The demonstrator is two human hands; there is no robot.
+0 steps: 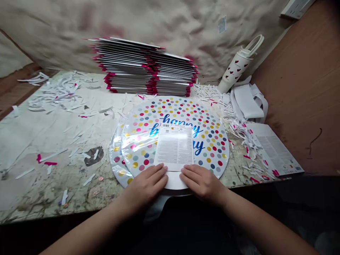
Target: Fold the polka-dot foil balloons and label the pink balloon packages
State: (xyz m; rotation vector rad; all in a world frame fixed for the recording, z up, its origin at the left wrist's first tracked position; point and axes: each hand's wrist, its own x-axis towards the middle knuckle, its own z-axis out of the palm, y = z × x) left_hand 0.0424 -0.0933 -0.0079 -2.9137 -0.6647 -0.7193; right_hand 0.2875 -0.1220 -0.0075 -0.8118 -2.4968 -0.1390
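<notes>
A round foil balloon (pixel 212 141) with colored dots and blue "happy birthday" lettering lies flat at the table's front edge, with another dotted one (pixel 115 156) showing under its left side. On top of it rests a white printed card (pixel 174 147) with a barcode at its upper left. My left hand (pixel 151 180) lies at the card's lower left corner, fingers stretched flat. At the lower right corner my right hand (pixel 200 182) lies the same way. Between the hands, a plain white piece (pixel 175 181) shows below the card.
Behind the balloons stand two stacks of folded white and pink packets (pixel 127 67). A white tumbler with hearts (pixel 236 69) leans at the back right, near white strips (pixel 248 101) and a printed sheet (pixel 276 148). Paper scraps (pixel 60 94) litter the table (pixel 79 194).
</notes>
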